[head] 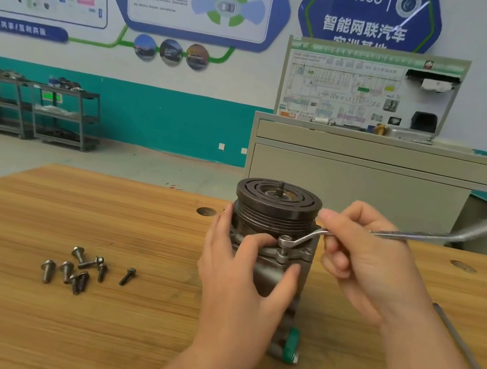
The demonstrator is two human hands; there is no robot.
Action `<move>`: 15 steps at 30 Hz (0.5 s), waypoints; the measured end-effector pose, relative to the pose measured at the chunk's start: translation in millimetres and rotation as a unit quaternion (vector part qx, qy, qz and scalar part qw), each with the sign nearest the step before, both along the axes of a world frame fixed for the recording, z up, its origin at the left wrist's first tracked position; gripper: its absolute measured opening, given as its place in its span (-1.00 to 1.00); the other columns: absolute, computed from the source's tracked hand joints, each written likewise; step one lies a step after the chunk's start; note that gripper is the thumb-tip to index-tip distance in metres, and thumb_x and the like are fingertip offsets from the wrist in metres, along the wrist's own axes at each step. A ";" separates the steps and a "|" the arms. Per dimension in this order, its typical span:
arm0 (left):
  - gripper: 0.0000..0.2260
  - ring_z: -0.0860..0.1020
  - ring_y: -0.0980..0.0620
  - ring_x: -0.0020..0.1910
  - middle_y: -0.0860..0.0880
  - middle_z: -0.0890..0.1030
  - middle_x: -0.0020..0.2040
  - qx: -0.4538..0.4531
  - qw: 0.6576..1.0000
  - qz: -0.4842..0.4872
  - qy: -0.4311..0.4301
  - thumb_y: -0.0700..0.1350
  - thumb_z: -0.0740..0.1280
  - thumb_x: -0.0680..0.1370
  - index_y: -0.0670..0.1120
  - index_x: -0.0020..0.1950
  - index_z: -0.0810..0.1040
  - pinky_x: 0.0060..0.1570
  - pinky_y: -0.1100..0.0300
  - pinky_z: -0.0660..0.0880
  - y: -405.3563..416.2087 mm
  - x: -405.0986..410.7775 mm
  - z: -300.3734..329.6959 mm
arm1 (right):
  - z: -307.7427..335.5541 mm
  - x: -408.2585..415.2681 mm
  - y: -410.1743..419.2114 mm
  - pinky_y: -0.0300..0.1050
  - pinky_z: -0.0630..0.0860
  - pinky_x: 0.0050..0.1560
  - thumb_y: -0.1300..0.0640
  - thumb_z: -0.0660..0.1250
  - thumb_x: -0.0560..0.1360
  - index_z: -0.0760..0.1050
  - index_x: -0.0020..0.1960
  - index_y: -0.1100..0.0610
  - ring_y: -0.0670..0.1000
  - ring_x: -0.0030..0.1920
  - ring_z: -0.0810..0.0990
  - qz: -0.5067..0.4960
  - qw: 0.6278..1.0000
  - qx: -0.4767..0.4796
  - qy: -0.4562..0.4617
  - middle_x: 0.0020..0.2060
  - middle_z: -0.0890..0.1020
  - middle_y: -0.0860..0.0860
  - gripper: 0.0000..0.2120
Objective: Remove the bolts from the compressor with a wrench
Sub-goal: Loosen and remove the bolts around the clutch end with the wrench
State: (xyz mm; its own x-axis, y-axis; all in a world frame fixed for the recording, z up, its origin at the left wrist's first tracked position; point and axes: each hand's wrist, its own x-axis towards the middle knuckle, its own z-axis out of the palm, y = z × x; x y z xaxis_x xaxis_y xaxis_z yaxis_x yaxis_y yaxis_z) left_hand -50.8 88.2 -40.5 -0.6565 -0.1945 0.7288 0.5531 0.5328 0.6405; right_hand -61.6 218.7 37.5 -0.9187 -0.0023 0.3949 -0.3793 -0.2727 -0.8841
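Nearest the camera, two bare forearms reached up over the wooden table [16, 323] toward the compressor [275, 255], which stood upright near the middle of the table with its dark grooved pulley [278, 203] on top. Well to the left of the compressor, a loose cluster of removed bolts [80, 269] lay on the wood, with one bolt [127, 276] lying a little apart from the cluster, on the side toward the compressor. The left hand [237, 268] gripped the compressor body just below the pulley, its fingers curled round the left side and its thumb pressed across the front of the housing. At the compressor's front flange, the ring end of the wrench [389, 234] sat over a bolt head [282, 251]. Just right of the compressor, the right hand [361, 263] pinched the wrench shank between thumb and curled fingers, and the rest of the handle ran out to the right, past the table's edge. Farther right of the compressor, a screwdriver [470, 364] with a yellow handle lay on the table at the frame's edge. Behind the compressor stood a grey cabinet [351, 174] bearing a wiring-diagram board [350, 89].
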 end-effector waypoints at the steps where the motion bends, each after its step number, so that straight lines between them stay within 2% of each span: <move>1: -0.72 -0.01 0.13 0.55 0.11 0.14 0.54 0.001 1.000 -0.003 -0.003 0.12 0.43 0.43 0.14 0.11 0.54 0.49 0.03 0.05 -0.2 0.2 0.6 | -2.0 -5.7 -1.0 -0.33 0.21 -0.66 0.14 0.45 0.30 0.42 -0.43 0.04 -0.13 -0.65 0.31 0.037 0.996 -0.063 -0.043 -0.57 0.42 0.02 -0.77; 3: -0.72 -0.01 0.13 0.54 0.12 0.14 0.54 0.003 1.000 -0.009 -0.005 0.16 0.39 0.42 0.17 0.09 0.54 0.49 0.00 0.07 -0.9 0.0 1.1 | -6.7 -12.2 -4.1 -0.36 0.19 -0.69 0.13 0.42 0.33 0.41 -0.41 0.07 -0.15 -0.67 0.29 0.058 0.983 -0.156 -0.071 -0.57 0.40 0.00 -0.77; 5: -0.75 0.01 0.12 0.53 0.09 0.17 0.53 0.009 1.000 -0.013 0.001 0.10 0.44 0.42 0.16 0.07 0.57 0.48 0.00 0.08 -1.7 -1.7 0.7 | -6.9 -12.2 -1.9 -0.37 0.18 -0.67 0.16 0.38 0.42 0.39 -0.42 0.06 -0.15 -0.68 0.28 0.026 0.977 -0.208 -0.033 -0.59 0.40 0.00 -0.72; 6: -0.77 0.02 0.12 0.52 0.09 0.18 0.52 0.013 1.000 -0.015 0.003 0.08 0.46 0.42 0.15 0.06 0.58 0.47 0.01 0.08 -2.0 -2.4 0.6 | -5.5 -9.8 -0.4 -0.37 0.18 -0.65 0.21 0.35 0.47 0.36 -0.44 0.05 -0.13 -0.68 0.27 -0.004 0.979 -0.202 0.004 -0.60 0.41 0.01 -0.66; 9: -0.78 0.02 0.16 0.50 0.15 0.18 0.48 0.018 1.000 -0.015 0.005 0.08 0.45 0.41 0.16 0.05 0.59 0.46 0.05 0.08 -2.8 -3.2 1.0 | -3.3 3.4 -3.8 -0.30 0.22 -0.59 0.26 0.33 0.50 0.31 -0.49 0.03 -0.07 -0.66 0.30 -0.133 0.982 -0.068 0.114 -0.61 0.43 0.03 -0.56; 12: -0.77 0.03 0.13 0.50 0.10 0.20 0.51 0.019 1.000 -0.017 -0.001 0.04 0.48 0.42 0.15 0.05 0.60 0.46 0.02 0.11 -3.5 -3.6 1.3 | -7.9 14.6 -14.2 -0.25 0.32 -0.57 0.23 0.35 0.51 0.32 -0.46 0.09 -0.07 -0.63 0.39 -0.241 0.950 0.074 0.182 -0.58 0.49 0.08 -0.60; 15: -0.79 0.01 0.21 0.48 0.18 0.17 0.46 0.019 0.999 -0.027 -0.008 0.09 0.45 0.41 0.21 0.01 0.55 0.46 0.03 0.11 -3.0 -1.4 3.0 | -14.9 22.8 -25.6 -0.21 0.39 -0.52 0.23 0.34 0.54 0.30 -0.42 0.22 -0.09 -0.58 0.42 -0.303 0.909 0.146 0.245 -0.55 0.47 0.09 -0.60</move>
State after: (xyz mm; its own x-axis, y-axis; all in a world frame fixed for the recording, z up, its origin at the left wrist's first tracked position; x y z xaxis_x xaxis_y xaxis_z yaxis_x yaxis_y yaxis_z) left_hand -52.3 85.2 -37.4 -0.6784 -0.1861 0.7107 0.5699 0.4771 0.6690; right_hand -38.8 193.1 22.6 -0.5006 0.2755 0.8206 -0.7492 0.3369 -0.5702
